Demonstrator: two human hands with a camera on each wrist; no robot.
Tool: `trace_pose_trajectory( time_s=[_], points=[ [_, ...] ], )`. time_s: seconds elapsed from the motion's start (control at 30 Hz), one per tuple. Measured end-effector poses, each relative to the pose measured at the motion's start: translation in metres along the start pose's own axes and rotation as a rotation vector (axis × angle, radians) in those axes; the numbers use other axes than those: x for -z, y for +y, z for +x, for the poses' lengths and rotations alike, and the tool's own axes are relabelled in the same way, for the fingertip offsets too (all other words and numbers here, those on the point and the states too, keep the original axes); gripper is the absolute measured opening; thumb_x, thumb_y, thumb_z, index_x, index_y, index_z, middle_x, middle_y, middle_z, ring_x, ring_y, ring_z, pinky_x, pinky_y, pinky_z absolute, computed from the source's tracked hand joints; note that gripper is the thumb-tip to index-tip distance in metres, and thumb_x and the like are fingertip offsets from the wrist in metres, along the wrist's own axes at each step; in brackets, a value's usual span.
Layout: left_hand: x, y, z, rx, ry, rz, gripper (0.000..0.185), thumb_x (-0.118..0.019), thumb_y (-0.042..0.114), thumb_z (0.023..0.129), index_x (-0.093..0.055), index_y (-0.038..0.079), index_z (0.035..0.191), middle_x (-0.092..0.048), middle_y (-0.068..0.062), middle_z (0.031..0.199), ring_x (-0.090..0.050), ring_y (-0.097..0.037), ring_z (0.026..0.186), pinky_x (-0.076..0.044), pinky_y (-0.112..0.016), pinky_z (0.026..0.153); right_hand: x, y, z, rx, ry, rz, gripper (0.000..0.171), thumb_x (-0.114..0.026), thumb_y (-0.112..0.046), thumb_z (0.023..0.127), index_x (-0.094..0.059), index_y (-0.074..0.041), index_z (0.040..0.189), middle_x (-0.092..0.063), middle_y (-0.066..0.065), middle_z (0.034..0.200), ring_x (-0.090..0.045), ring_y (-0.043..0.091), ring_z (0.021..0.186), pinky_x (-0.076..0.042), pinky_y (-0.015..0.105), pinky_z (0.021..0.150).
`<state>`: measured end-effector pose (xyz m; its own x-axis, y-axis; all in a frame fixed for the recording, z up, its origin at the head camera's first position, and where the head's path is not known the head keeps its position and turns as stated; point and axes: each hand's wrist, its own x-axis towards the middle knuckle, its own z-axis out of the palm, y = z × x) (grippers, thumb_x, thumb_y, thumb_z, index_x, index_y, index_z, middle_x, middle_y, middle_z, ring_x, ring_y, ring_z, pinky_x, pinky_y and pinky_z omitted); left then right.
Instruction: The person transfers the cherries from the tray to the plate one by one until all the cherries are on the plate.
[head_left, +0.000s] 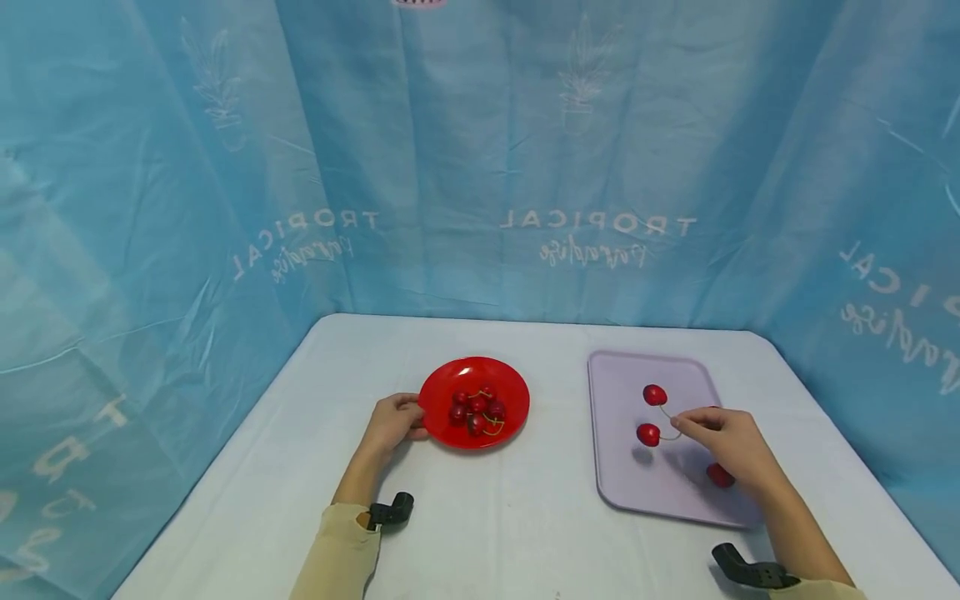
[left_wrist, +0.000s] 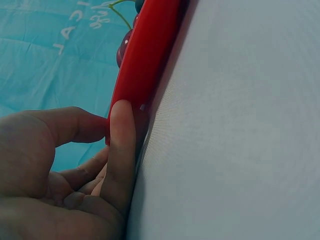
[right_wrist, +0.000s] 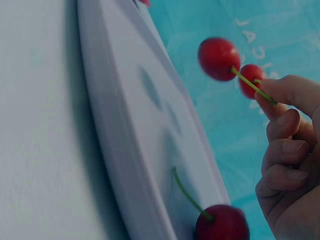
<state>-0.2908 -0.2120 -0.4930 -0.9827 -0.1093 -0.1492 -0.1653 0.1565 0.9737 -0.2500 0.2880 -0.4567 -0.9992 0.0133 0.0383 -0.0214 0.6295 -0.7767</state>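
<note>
At the left of the table, my left hand [head_left: 392,423] pinches the near-left rim of a red plate [head_left: 474,367]. In the left wrist view the thumb [left_wrist: 85,125] and a finger grip that rim. Several cherries [head_left: 478,407] with green stems lie on the plate. Over a pale purple tray [head_left: 618,492], my right hand [head_left: 726,437] pinches stems between thumb and fingertips. From them hang two red cherries, one nearer [head_left: 648,434] and one farther [head_left: 655,394], both raised off the tray. Another cherry [head_left: 720,475] lies on the tray beneath the right hand.
One more cherry [head_left: 715,407] on the tray is mostly hidden behind the right hand. White cloth [head_left: 525,517] covers the table, and a blue printed curtain [head_left: 465,167] stands behind and at both sides. Each wrist wears a black camera mount [head_left: 393,510].
</note>
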Motion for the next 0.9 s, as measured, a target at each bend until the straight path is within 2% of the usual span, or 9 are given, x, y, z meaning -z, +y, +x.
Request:
trace_pose_trajectory(
  time_s=[0.2,0.37,0.6,0.9],
  points=[
    [0.0,-0.002,-0.003,0.001,-0.006,-0.003,0.039,-0.054,0.008,0.092,-0.052,-0.003,0.129,-0.063,-0.017,0.101,-0.066,-0.02,0.072,-0.057,-0.029,0.065,-0.003,-0.01,-0.001,0.025,-0.008,0.0,0.052,-0.063,-0.051,0.087,-0.071,-0.005,0.11,-0.067,0.011,0.108,-0.053,0.034,0.11,-0.042,0.06,0.09],
    [0.0,-0.004,-0.003,-0.002,0.018,0.015,0.038,-0.055,0.009,0.091,-0.053,-0.002,0.128,-0.063,-0.016,0.099,-0.065,-0.019,0.067,-0.057,-0.029,0.063,-0.007,-0.012,0.003,0.03,-0.007,0.006,0.052,-0.064,-0.053,0.086,-0.072,-0.006,0.109,-0.068,0.009,0.106,-0.054,0.032,0.108,-0.043,0.058,0.089],
    [-0.002,-0.002,-0.002,-0.012,0.012,0.015,0.04,-0.054,0.007,0.09,-0.052,-0.004,0.128,-0.064,-0.017,0.098,-0.066,-0.019,0.066,-0.057,-0.029,0.062,-0.015,-0.017,0.008,0.065,-0.01,0.046,0.047,-0.065,-0.049,0.087,-0.073,-0.007,0.106,-0.069,0.007,0.102,-0.055,0.029,0.105,-0.045,0.05,0.088],
    [-0.002,-0.001,-0.001,-0.011,0.022,0.006,0.038,-0.055,0.007,0.091,-0.053,-0.004,0.127,-0.063,-0.017,0.098,-0.066,-0.02,0.068,-0.057,-0.029,0.062,-0.03,-0.029,0.016,0.069,-0.038,0.041,0.049,-0.065,-0.052,0.086,-0.073,-0.008,0.109,-0.068,0.006,0.105,-0.052,0.028,0.107,-0.045,0.048,0.086]
  ],
)
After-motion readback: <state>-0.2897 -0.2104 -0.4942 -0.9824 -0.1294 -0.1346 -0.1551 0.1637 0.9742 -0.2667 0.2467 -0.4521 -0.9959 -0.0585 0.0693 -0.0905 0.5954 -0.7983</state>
